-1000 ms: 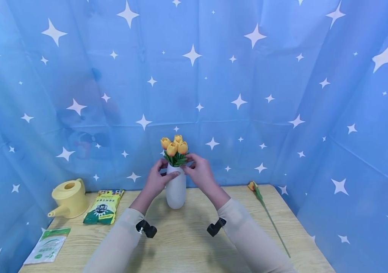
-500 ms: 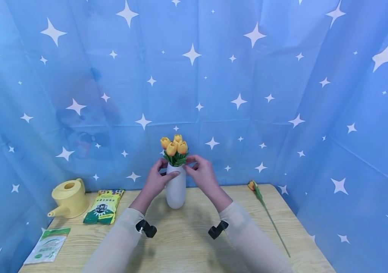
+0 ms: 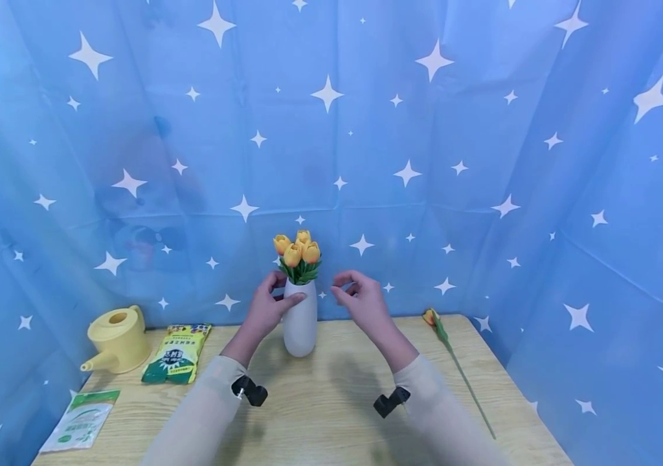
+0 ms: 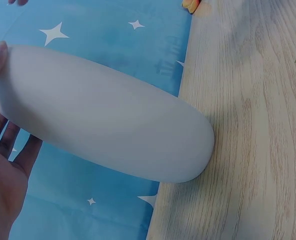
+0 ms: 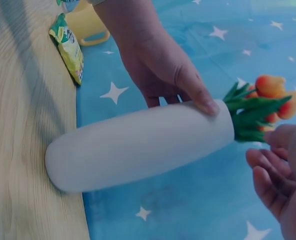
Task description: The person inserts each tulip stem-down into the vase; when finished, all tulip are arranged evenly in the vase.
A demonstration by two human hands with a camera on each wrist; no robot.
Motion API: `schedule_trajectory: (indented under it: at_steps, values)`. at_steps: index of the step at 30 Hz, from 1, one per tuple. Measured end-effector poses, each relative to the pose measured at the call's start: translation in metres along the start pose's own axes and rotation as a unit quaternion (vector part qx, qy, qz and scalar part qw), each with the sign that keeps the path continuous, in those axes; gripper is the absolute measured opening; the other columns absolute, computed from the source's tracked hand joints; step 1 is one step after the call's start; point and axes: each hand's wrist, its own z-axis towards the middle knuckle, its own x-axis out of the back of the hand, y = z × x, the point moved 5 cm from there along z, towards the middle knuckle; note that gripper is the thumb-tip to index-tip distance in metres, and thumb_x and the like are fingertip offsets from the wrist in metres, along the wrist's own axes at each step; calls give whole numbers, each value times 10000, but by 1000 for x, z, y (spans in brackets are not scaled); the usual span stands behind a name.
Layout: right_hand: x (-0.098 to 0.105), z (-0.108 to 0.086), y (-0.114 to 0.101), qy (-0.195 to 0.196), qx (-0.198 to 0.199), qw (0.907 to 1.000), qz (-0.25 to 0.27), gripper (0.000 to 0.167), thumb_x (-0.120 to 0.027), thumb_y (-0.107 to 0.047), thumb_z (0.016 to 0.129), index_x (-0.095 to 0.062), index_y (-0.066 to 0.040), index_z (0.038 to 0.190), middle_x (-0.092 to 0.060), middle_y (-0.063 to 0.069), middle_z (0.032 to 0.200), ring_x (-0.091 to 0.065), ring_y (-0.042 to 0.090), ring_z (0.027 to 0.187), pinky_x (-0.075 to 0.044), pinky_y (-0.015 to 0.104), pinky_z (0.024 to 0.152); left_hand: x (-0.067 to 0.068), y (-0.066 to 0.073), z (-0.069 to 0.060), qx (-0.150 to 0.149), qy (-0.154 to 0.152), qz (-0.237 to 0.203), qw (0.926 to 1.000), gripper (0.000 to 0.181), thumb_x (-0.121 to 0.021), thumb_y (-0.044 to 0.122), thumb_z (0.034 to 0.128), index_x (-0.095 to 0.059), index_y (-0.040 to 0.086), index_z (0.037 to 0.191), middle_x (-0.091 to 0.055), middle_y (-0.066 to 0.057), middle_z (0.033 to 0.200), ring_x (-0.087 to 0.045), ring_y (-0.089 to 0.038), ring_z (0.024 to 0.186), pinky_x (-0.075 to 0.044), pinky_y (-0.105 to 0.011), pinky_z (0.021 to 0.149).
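A white vase (image 3: 300, 327) stands upright on the table, with several orange-yellow tulips (image 3: 293, 254) and their green leaves rising from its mouth. My left hand (image 3: 265, 307) holds the vase near the rim, thumb across the front and fingers round the far side; the right wrist view shows this left hand (image 5: 160, 65) on the upper wall of the vase. To the right of the flowers, my right hand (image 3: 363, 304) hovers apart from the vase, its fingers loosely curled and holding nothing. A single orange tulip (image 3: 454, 357) lies on the right side of the table.
At the table's left stand a yellow watering can (image 3: 118, 343) and, beside it, a yellow-green bag (image 3: 177, 355). A white and green packet (image 3: 81, 421) lies nearer the front left. A blue starred curtain (image 3: 360, 162) hangs behind the wooden table (image 3: 308, 414).
My right hand has left the rim and leaves of the vase and drawn off to the right. The left hand, vase and tulips stay almost where they were.
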Motion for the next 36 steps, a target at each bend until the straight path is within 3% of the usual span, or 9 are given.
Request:
schedule_trajectory:
  at_steps: [5,10,15,20,24,28,32,36]
  values:
    - [20,-9,2,-9,147,9995,-294,87,-797,-118,1043,-790,-121,1130,-768,33,1046,-715,234,759,-582,325,578,1,0,0,40,17,42,10000,604,-935,440,913,-621,149,1338,-635,-104,1397,-590,-392,1360,-539,-602,1134]
    - [42,-22,16,-95,-39,9978,-659,180,-794,-128,1049,-754,-134,1224,-751,29,1071,-702,217,851,-588,328,632,3,0,-1,81,52,49,9999,589,-932,421,922,-613,151,1337,-628,-101,1386,-590,-375,1350,-535,-595,1140]
    - [73,-39,36,227,-262,9942,-1016,286,-798,-148,1048,-713,-115,1320,-762,47,1120,-719,228,969,-613,331,748,4,-2,-2,126,70,69,9999,602,-926,429,926,-608,157,1358,-622,-100,1402,-578,-374,1363,-522,-596,1155]
    - [112,-58,66,662,-617,9875,-1287,354,-800,-156,1046,-682,-61,1366,-754,121,1173,-707,271,1034,-583,257,816,4,-1,-1,149,43,62,9999,622,-931,461,911,-614,164,1356,-626,-94,1409,-582,-376,1365,-528,-597,1149]
    - [143,-75,96,1029,-1064,9784,-1440,399,-795,-149,1047,-648,-35,1401,-737,178,1201,-686,282,1045,-556,197,788,2,-1,-1,122,0,47,9999,607,-927,454,917,-615,165,1350,-629,-91,1408,-583,-379,1366,-531,-598,1145]
    - [168,-92,124,1264,-1474,9656,-1727,414,-794,-171,1045,-643,-38,1408,-726,187,1213,-673,280,1047,-556,222,752,1,0,0,97,8,49,9999,594,-922,440,926,-614,170,1357,-629,-87,1410,-580,-376,1371,-526,-600,1150]
    - [182,-108,147,1241,-1764,9555,-2012,426,-795,-159,1038,-638,-6,1403,-715,208,1209,-673,304,1034,-544,288,770,0,2,0,75,4,31,10000,598,-922,435,928,-610,169,1362,-625,-88,1415,-577,-369,1372,-522,-603,1153]
    - [186,-120,169,995,-2021,9514,-2098,459,-795,-150,1033,-619,40,1412,-699,254,1213,-690,315,994,-548,326,764,1,2,-1,82,2,12,10000,573,-921,425,931,-612,171,1342,-627,-84,1401,-580,-373,1364,-528,-599,1149]
